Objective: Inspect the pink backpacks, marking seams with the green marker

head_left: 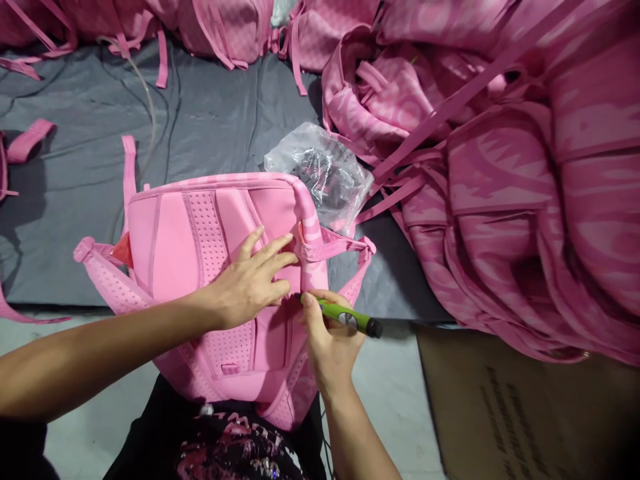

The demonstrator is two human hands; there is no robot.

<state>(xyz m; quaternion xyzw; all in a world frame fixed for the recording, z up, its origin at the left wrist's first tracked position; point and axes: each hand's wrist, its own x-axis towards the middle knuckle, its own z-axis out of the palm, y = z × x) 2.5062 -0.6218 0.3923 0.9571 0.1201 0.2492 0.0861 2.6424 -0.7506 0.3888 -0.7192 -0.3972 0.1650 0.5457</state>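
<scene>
A pink backpack (173, 250) rests partly on the table edge and partly over my lap, its padded back panel facing up. My left hand (253, 277) lies on that panel with the fingers spread and pressing on it. A green marker pen (345, 315) with a black end is gripped in my right hand (330, 340). Its tip points left at the backpack's back panel, close to my left fingertips; whether it touches is hard to see. The shoulder straps hang out at both sides of the backpack, and a small red tag (122, 250) shows at its left.
Behind the backpack lies a clear plastic bag (323, 173) with dark pieces inside. Many pink backpacks (500, 167) are heaped at the right, and others line the back of the grey-covered table (210, 113). Cardboard (500, 407) lies on the floor at lower right.
</scene>
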